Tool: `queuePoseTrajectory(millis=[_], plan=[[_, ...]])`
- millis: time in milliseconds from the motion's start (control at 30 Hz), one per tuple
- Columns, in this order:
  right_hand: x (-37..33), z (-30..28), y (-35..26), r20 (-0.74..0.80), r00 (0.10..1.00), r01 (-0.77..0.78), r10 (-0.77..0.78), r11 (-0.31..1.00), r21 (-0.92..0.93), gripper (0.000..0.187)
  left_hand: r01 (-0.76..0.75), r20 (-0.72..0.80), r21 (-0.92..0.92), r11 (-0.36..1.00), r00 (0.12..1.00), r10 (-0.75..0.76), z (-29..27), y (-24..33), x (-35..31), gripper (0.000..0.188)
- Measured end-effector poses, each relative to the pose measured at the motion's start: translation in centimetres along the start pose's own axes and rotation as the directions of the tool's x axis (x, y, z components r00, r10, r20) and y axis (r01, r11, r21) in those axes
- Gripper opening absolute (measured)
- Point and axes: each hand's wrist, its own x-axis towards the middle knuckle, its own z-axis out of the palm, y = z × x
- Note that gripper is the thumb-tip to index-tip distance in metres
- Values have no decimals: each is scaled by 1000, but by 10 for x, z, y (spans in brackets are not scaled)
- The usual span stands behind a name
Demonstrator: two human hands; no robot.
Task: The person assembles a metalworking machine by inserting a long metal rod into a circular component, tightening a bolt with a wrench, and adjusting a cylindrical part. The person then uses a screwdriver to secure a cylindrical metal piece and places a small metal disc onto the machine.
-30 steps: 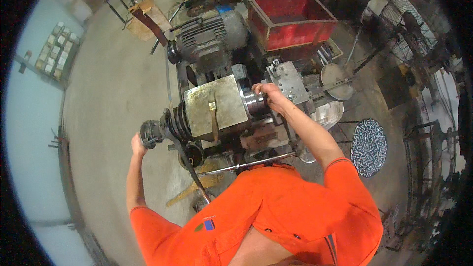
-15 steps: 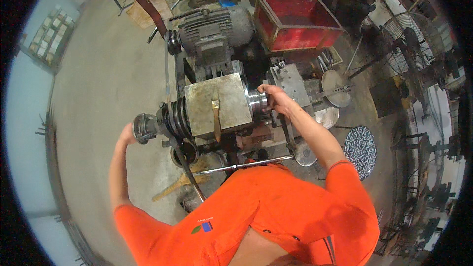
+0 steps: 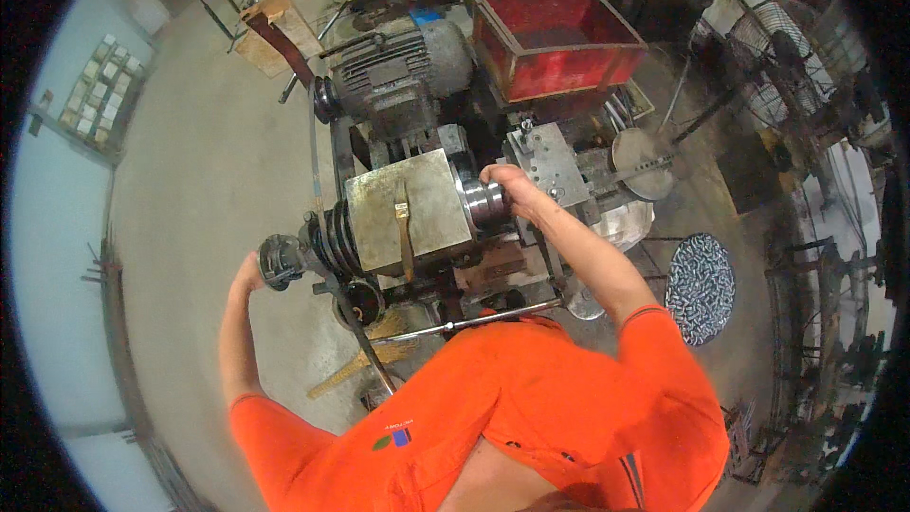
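A belt-driven metal lathe stands in front of me. At the left end of its spindle is a dark, round metal fitting [image 3: 280, 262]. My left hand [image 3: 248, 272] rests against its outer side, and its fingers are mostly hidden behind it. On the right end of the spindle, my right hand [image 3: 515, 190] is closed on a shiny, ringed metal collar [image 3: 482, 201], fingers over its top edge. Between my hands, a flat steel cover [image 3: 374, 218] tops the headstock, and a wooden-handled brush [image 3: 404, 228] lies on it. Black belt pulleys [image 3: 334, 239] sit left of the cover.
An electric motor [image 3: 403, 71] stands beyond the headstock, beside a red bin [image 3: 569, 47]. A metal slide block [image 3: 550, 166] lies to the right. A round tray of small metal parts [image 3: 701, 289] stands farther right, near a fan [image 3: 782, 57]. A steel bar [image 3: 464, 323] crosses before my body.
The whole view has shifted slightly, so the motor and red bin sit a little more to the left. Both hands keep to the same two parts of the spindle.
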Motion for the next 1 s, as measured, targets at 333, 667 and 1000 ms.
queuePoseTrajectory(millis=[333, 667, 1000], plan=[[-43, 19, -27, -47, 965, -263, 258, 943, -206, 55, 67, 71, -57, 996, 996, -63, 5, -12, -15, 57], [-31, 2, -11, -7, 996, -84, 84, 996, -2, 31, -161, -11, -122, 979, 987, 161, 6, -18, 1, 54], [-20, -20, 38, 2, 963, 268, -270, 954, -132, 29, -44, 36, -11, 999, 998, 44, 8, -20, 2, 45]])
